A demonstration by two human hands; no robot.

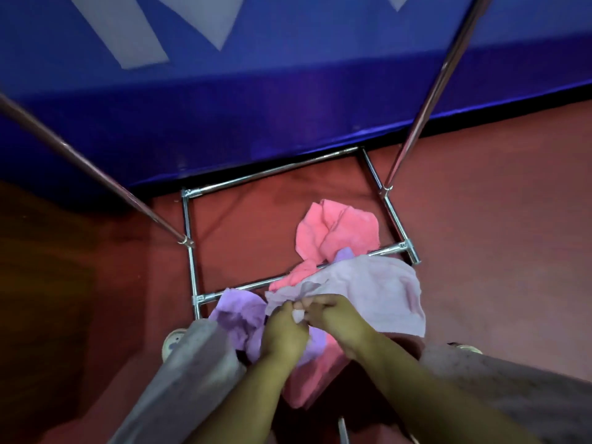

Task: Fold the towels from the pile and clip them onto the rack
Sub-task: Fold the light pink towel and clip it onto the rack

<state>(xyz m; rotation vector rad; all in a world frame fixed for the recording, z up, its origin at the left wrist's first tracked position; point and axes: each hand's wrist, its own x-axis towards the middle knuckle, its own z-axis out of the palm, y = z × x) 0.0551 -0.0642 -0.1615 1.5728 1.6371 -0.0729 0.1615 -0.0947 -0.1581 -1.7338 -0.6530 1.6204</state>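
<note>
My left hand [283, 328] and right hand [336, 318] meet at six o'clock, knuckles almost touching. The fingers of both are curled and pinch one edge of the pale towel [368, 290], which spreads away from them toward four o'clock. The fingertips [298, 307] bunch the cloth between them; how much each hand holds I cannot tell.

The rest of the pile lies on the floor around my hands. A purple towel [238, 312] sits crumpled just beside my left hand at seven o'clock. A pink towel [336, 233] lies at the centre, draped across the near bar of the rack base [189, 225]. More pink cloth shows under my wrists.

The base is a chrome rectangle on the red floor [480, 203]. The pale and pink towels cover part of its near bar. Two slanted poles rise from its side rails, the left pole [89, 168] toward ten o'clock and the right pole [439, 88] toward one o'clock.

A blue wall [288, 100] with pale shapes fills twelve o'clock; the shapes are cut off and unreadable. My grey trouser legs [192, 376] frame the pile at seven and four o'clock, with a shoe tip [173, 342] beside the purple towel.
</note>
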